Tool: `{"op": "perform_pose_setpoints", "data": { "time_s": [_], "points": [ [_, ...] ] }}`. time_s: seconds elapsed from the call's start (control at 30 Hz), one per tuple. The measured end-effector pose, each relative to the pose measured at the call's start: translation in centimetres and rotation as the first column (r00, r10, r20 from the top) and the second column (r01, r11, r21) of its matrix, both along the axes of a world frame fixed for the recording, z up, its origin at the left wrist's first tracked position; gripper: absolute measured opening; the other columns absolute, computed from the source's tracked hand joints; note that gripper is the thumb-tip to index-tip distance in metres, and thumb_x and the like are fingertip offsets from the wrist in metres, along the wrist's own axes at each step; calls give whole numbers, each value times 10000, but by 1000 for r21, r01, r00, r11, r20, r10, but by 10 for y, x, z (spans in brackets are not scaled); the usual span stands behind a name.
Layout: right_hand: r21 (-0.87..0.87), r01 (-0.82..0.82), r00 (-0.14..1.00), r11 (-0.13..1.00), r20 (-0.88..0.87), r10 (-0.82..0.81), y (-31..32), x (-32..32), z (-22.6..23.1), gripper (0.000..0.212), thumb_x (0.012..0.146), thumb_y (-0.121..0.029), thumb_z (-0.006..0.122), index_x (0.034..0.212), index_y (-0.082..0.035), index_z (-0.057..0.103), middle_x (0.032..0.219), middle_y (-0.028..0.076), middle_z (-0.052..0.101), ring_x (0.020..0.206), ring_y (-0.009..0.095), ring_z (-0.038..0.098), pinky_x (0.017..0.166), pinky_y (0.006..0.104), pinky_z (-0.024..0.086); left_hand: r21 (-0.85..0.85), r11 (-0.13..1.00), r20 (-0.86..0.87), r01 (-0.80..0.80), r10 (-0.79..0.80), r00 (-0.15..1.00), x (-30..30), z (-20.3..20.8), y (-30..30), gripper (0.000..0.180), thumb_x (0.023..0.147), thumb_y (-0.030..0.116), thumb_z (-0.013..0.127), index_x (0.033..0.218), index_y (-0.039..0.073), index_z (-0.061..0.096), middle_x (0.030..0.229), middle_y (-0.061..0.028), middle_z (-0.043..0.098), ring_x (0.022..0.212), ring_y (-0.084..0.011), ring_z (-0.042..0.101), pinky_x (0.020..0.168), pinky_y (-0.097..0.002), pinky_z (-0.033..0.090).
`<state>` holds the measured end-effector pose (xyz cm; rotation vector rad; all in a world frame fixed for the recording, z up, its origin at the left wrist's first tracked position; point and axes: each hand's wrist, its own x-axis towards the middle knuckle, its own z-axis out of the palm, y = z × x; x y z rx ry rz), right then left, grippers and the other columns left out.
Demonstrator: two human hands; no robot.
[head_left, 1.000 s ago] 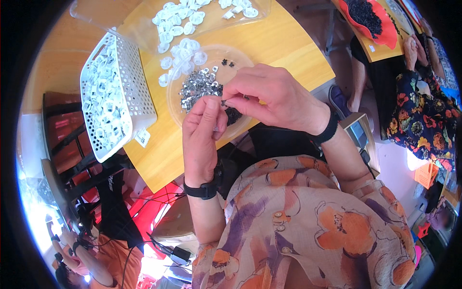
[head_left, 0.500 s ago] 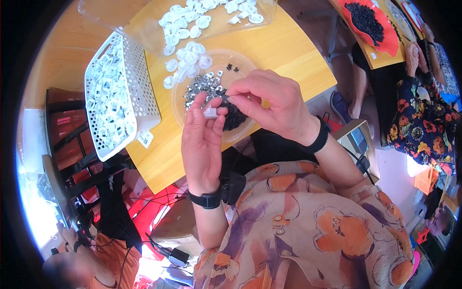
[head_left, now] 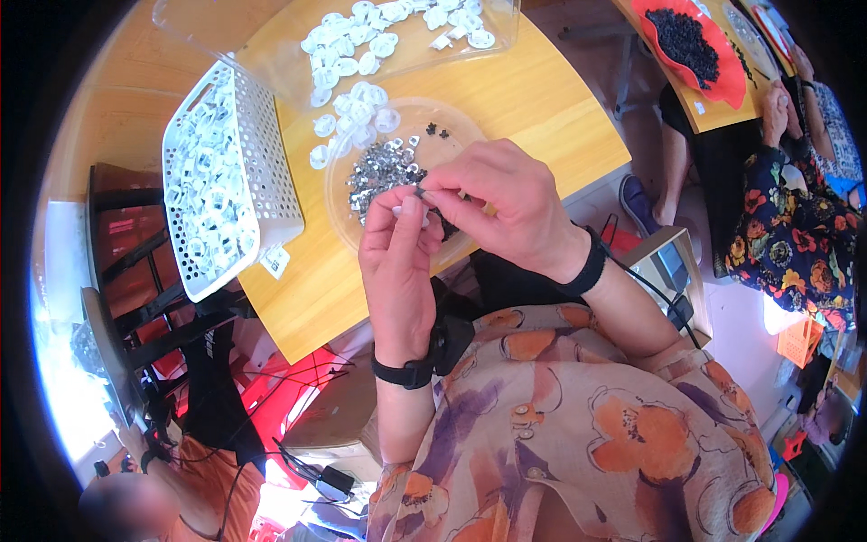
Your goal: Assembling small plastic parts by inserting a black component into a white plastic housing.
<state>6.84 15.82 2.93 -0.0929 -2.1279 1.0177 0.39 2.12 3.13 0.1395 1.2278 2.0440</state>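
Observation:
Over a shallow clear round tub (head_left: 459, 112), my two hands meet at the fingertips. My left hand (head_left: 397, 280) is curled around a small white plastic part (head_left: 397, 210), mostly covered by the fingers. With thumb and forefinger, my right hand (head_left: 515, 206) pinches a tiny dark piece (head_left: 418, 191) right against my left fingertips. Its exact shape is too small to make out. Beneath the hands, the tub holds a heap of small shiny metal pieces (head_left: 370, 172). Small black pieces lie by them, largely hidden by my hands.
White round plastic parts (head_left: 361, 110) lie behind the tub, with more in a clear tray (head_left: 515, 27). A white perforated basket (head_left: 271, 172) full of white parts stands at the left. A red dish (head_left: 733, 77) of black pieces and other people are at the right; another person sits lower left.
My left hand has moved slightly right and closed its fingers more around the white part. My right hand has come down a little, and the fingertips of both hands now meet.

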Motion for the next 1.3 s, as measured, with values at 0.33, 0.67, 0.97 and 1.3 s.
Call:
{"op": "perform_pose_setpoints", "data": {
  "time_s": [0.33, 0.67, 0.97, 1.3],
  "points": [
    [12, -11, 1000, 1000, 10, 11, 3, 0, 0, 111, 769, -104, 686, 870, -82, 646, 780, 36, 612, 728, 234, 599, 680, 336, 456, 11, 1000, 167, -9, 6, 986, -6, 7, 2, 117, 962, 170, 515, 1003, 75, 570, 894, -10, 616, 714, -85, 505, 663, -217, 404],
    [55, -24, 999, 998, 26, 23, 5, 2, 5, 66, 785, -98, 663, 842, -80, 635, 783, 39, 616, 743, 247, 600, 679, 346, 456, 25, 1000, 223, 11, -16, 975, -4, 7, 2, 130, 963, 168, 511, 1012, 61, 566, 940, -9, 601, 747, -78, 501, 705, -215, 417],
    [-149, -56, 990, 987, 121, 74, -4, 4, 11, 80, 794, -110, 657, 826, -44, 624, 762, 97, 608, 727, 300, 595, 639, 360, 467, -74, 996, -45, -56, 52, 998, 3, -1, -1, 125, 958, 148, 532, 1050, 74, 575, 964, -2, 614, 779, -71, 542, 655, -210, 414],
    [217, -86, 996, 972, 52, 77, 4, -2, -4, 132, 815, -130, 559, 935, -78, 542, 854, 57, 555, 779, 253, 573, 703, 336, 447, -25, 999, 90, -27, 29, 995, 7, 1, 4, 160, 958, 160, 528, 1084, 68, 564, 948, -3, 595, 757, -75, 523, 698, -209, 443]
  ]
}}
